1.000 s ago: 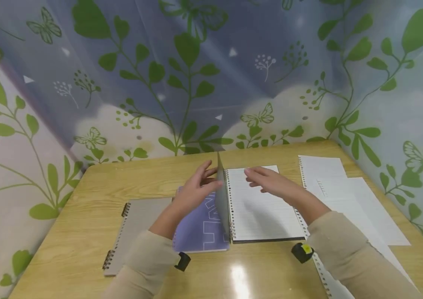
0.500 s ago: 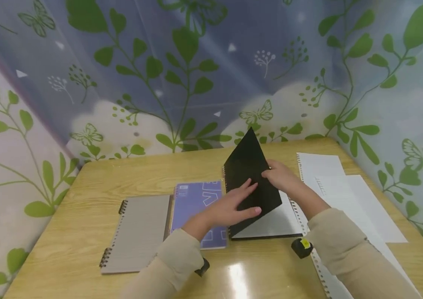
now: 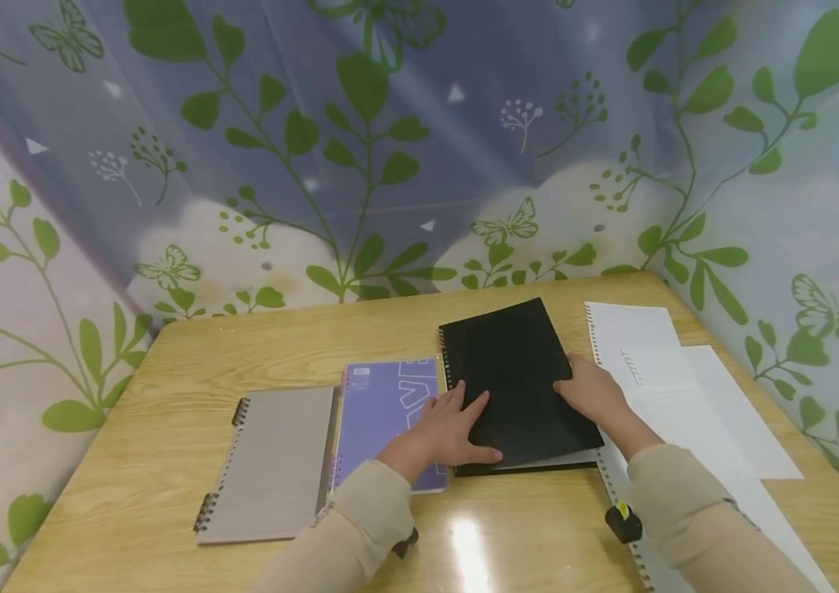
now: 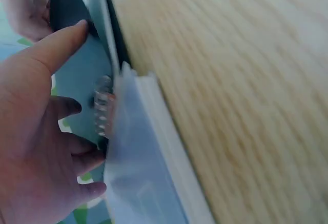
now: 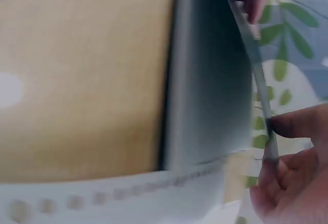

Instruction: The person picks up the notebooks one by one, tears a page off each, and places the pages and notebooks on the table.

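Observation:
A black spiral notebook (image 3: 515,371) lies in the middle of the table, its front cover nearly down over the white pages. My left hand (image 3: 445,432) rests on the cover's lower left with fingers spread, near the spiral binding (image 4: 104,106). My right hand (image 3: 593,391) pinches the cover's right edge between thumb and fingers; the right wrist view shows the cover (image 5: 253,55) still tilted up from the pages. Just left of it lies a purple notebook (image 3: 382,412), partly under my left hand.
A grey spiral notebook (image 3: 271,461) lies at the left. Loose white perforated sheets (image 3: 686,395) overlap on the right, touching the black notebook's side. A patterned curtain (image 3: 389,165) hangs behind the wooden table (image 3: 263,354).
The black cover has swung from upright on the left over to the right and down onto the pages. My left hand now lies on it, and my right hand has taken its edge.

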{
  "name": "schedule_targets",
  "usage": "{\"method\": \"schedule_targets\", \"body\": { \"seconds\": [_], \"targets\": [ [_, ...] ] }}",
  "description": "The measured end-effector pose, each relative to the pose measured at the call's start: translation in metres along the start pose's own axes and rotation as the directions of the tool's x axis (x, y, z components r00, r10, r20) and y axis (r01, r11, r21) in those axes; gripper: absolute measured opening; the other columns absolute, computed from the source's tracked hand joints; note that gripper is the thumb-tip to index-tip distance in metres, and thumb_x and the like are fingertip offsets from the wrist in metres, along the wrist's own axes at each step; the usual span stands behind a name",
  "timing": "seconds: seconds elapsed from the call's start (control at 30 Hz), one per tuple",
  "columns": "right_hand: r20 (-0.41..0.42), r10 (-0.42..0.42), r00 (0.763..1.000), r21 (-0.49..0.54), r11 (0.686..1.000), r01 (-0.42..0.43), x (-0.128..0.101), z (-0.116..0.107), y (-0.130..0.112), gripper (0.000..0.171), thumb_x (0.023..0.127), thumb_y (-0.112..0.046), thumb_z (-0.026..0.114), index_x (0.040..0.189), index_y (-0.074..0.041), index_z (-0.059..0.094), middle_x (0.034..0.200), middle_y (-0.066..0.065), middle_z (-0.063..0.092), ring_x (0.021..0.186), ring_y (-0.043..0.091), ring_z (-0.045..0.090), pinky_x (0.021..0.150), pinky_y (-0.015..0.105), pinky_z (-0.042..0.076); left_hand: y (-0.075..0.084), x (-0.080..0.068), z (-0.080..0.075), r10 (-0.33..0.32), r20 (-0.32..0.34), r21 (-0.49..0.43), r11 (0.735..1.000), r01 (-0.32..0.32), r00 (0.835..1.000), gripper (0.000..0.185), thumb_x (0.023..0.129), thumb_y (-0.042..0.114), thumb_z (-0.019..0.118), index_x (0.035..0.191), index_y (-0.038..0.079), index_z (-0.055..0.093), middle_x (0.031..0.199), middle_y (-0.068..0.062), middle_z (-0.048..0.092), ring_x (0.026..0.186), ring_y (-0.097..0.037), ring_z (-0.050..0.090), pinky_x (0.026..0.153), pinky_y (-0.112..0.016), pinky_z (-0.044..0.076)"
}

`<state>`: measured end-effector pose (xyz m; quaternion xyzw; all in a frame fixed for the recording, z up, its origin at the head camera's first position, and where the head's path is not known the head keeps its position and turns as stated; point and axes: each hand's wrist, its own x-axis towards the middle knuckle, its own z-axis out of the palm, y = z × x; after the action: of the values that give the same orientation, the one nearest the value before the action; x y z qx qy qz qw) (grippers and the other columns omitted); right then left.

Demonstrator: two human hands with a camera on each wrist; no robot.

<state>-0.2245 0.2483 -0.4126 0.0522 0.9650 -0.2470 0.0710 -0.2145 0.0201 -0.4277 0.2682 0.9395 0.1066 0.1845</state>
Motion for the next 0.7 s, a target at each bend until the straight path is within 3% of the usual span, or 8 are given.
{"method": "schedule_targets", "body": {
  "seconds": [0.2, 0.5, 0.6, 0.7],
  "targets": [
    [-0.018, -0.016, 1.000, -0.252, 0.968, 0.011, -0.008, 0.032, 0.008, 0.065, 0.088, -0.029, 0.055, 0.136, 0.009, 0.034, 0.122, 0.031, 0.041, 0.110, 0.045, 0.036, 0.090, 0.056, 0.032, -0.006, 0.001, 0.005, -0.047, 0.025, 0.064, 0.997, 0.045, 0.999, 0.085, 0.078, 0.062, 0.059, 0.147, 0.030, 0.021, 0.156, -0.007, 0.005, 0.143, -0.026, 0.010, 0.114, -0.050, 0.012],
    [-0.048, -0.094, 0.994, -0.364, 0.929, 0.070, -0.013, 0.043, 0.004, 0.058, 0.091, -0.030, 0.045, 0.131, 0.012, 0.039, 0.121, 0.027, 0.039, 0.106, 0.041, 0.034, 0.093, 0.056, 0.028, -0.008, -0.002, 0.001, -0.087, 0.057, 0.047, 0.995, 0.085, 0.995, 0.084, 0.078, 0.060, 0.060, 0.146, 0.032, 0.021, 0.157, -0.004, 0.002, 0.144, -0.025, 0.006, 0.114, -0.052, 0.005],
    [-0.100, -0.132, 0.986, -0.365, 0.927, 0.087, -0.011, 0.042, 0.003, 0.055, 0.091, -0.030, 0.047, 0.128, 0.011, 0.043, 0.124, 0.027, 0.038, 0.111, 0.042, 0.034, 0.095, 0.056, 0.028, -0.010, -0.002, 0.000, -0.055, 0.018, 0.036, 0.998, 0.055, 0.998, 0.081, 0.080, 0.058, 0.059, 0.147, 0.030, 0.022, 0.157, -0.005, 0.002, 0.144, -0.026, 0.006, 0.114, -0.053, 0.004],
    [-0.191, -0.221, 0.956, -0.331, 0.932, 0.149, -0.010, 0.042, -0.005, 0.055, 0.091, -0.030, 0.051, 0.129, 0.008, 0.044, 0.130, 0.027, 0.039, 0.119, 0.043, 0.034, 0.100, 0.056, 0.028, -0.015, -0.003, 0.000, 0.008, -0.128, 0.093, 0.996, 0.004, 0.992, 0.074, 0.086, 0.057, 0.050, 0.147, 0.028, 0.020, 0.157, -0.004, 0.001, 0.144, -0.027, 0.006, 0.113, -0.056, 0.009]
  ]
}}
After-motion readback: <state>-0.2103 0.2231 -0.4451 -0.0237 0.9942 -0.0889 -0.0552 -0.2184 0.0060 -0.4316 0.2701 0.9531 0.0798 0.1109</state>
